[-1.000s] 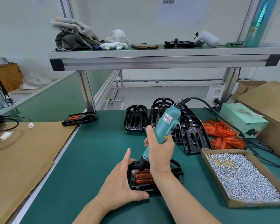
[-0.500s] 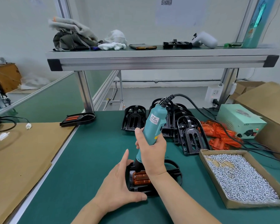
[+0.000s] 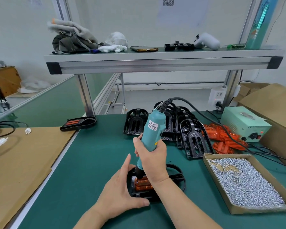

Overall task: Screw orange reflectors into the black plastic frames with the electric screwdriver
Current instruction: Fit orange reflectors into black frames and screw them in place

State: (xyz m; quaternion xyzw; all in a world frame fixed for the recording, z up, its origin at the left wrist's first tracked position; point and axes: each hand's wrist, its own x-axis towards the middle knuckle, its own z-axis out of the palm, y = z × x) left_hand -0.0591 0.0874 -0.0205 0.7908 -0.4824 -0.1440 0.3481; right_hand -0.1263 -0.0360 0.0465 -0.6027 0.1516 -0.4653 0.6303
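"Change first: what moved?"

"The electric screwdriver did. A moment before, it leaned to the right. Then it stood nearly straight up, with its tip down on the left end of the orange reflector. The right hand was wrapped tight round it."

"And the other hand?"

"The left hand stayed flat, fingers straight, pressing on the left side of the black plastic frame. That frame lay toward the front edge of the bench, with the reflector sitting in it."

"What did that mean?"

"I think a screw was going in, or about to. I could not see the screw."

"How many things were there?"

"One electric screwdriver. One frame under the hands. One finished frame at the left edge of the bench. A bunch of empty frames stood at the back; I saw about six, but they hid each other. On the shelf lay what looked like a spare frame. The loose reflectors and the screws in the cardboard box were too many to count."
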